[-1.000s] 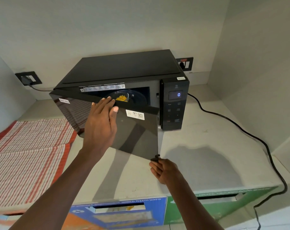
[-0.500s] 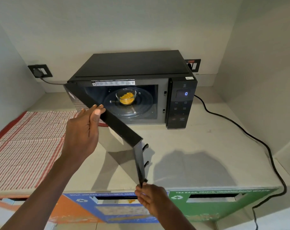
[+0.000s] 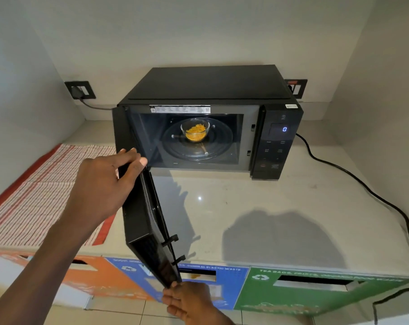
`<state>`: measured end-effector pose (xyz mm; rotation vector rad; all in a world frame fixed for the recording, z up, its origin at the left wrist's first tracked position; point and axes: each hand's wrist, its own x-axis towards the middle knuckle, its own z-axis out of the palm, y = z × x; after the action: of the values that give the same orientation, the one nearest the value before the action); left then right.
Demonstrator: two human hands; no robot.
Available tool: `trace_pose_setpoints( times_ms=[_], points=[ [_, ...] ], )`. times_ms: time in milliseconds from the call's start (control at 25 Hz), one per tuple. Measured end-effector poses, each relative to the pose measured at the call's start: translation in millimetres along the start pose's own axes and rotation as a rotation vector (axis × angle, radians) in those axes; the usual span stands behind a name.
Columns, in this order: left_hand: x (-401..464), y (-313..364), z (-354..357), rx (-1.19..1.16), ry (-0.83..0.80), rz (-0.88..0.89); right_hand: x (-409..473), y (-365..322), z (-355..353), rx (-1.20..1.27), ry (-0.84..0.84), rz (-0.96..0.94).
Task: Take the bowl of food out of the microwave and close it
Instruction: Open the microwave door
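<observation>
Here the microwave [image 3: 208, 118] stands open on the counter [image 3: 257, 207], its door [image 3: 149, 221] swung far out. The left hand [image 3: 102, 184] curls its fingers [image 3: 128, 156] over the door's top edge; the right hand [image 3: 187, 301] pinches its bottom corner. The bowl [image 3: 195, 131] of yellow food sits inside on the turntable [image 3: 198, 144]. The display [image 3: 284, 129] reads 0.

Pale walls [image 3: 198, 31] close in a pale worktop [image 3: 269, 207]. A red-striped cloth [image 3: 42, 188] lies left of the hands. Black wall sockets [image 3: 80, 89] sit beyond them, a black cable [image 3: 362, 186] trails off right, and coloured recycling bins [image 3: 304, 289] stand below.
</observation>
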<state>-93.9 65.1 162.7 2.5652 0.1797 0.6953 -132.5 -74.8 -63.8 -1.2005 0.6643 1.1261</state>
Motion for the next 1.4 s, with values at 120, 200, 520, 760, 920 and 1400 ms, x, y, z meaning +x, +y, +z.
trace_pose_setpoints(
  times_ms=[120,200,520,760,920,1400],
  points=[
    [-1,-2,-12,0.067,-0.089,-0.075,6,7,16,0.072,-0.087,0.056],
    [0,-8,-17,0.163,-0.114,-0.088,13,15,29,0.074,-0.124,0.087],
    [1,-49,-33,0.216,-0.107,-0.183,40,24,77,-0.213,-0.054,0.027],
    [-2,-68,-41,0.251,-0.098,-0.17,41,29,106,-0.256,-0.061,-0.018],
    [-3,-76,-47,0.221,-0.096,-0.168,48,44,125,-0.287,-0.02,-0.039],
    [-7,-99,-61,0.259,-0.096,-0.155,48,34,159,-0.307,-0.144,-0.022]
  ],
)
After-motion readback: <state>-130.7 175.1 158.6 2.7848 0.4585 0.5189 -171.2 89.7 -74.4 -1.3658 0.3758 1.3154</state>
